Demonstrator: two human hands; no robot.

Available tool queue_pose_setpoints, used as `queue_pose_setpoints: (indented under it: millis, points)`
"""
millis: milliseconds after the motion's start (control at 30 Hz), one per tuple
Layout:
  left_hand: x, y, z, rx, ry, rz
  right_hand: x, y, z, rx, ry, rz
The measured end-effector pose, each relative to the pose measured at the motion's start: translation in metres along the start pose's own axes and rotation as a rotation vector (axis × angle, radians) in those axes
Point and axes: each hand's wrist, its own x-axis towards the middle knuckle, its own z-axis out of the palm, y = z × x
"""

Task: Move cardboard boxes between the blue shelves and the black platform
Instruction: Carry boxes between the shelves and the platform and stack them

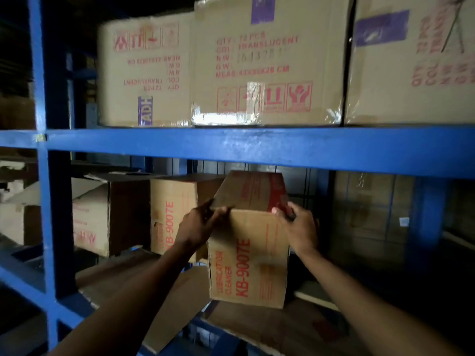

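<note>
A tall cardboard box [253, 255] with red "KB-900TE" lettering stands on the lower level of the blue shelves [231, 147]. My left hand [203, 223] grips its top left corner and my right hand [298, 224] grips its top right corner. The box sits upright on flattened cardboard sheets [180, 299]. A second box with the same lettering [172, 214] stands just behind it to the left. The black platform is not in view.
Three large tan boxes [267, 62] with red print fill the upper shelf. A brown box [108, 214] sits further left on the lower level. A blue upright post [48, 176] stands at the left. The lower shelf's right part is dark, with wire mesh behind.
</note>
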Motion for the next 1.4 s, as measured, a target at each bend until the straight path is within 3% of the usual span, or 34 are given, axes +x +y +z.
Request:
queue_pose_setpoints:
  millis: [167, 400, 633, 767, 1133, 1400]
  points:
    - [0.013, -0.013, 0.004, -0.050, 0.060, 0.036, 0.013, 0.002, 0.013, 0.003, 0.061, 0.044]
    - [0.044, -0.030, 0.013, -0.290, -0.045, 0.019, 0.043, 0.011, 0.027, 0.112, 0.104, 0.139]
    - [0.074, -0.033, 0.036, -0.469, 0.027, -0.087, 0.057, 0.018, 0.044, 0.091, 0.171, 0.081]
    - [0.080, -0.035, 0.043, -0.553, 0.015, -0.107, 0.060, 0.020, 0.055, 0.149, 0.207, 0.135]
    - [0.098, -0.046, 0.044, -0.606, -0.099, -0.153, 0.067, 0.021, 0.067, 0.225, 0.088, 0.198]
    - [0.094, -0.045, 0.042, -0.699, -0.191, -0.180, 0.060, 0.031, 0.068, 0.414, -0.018, 0.241]
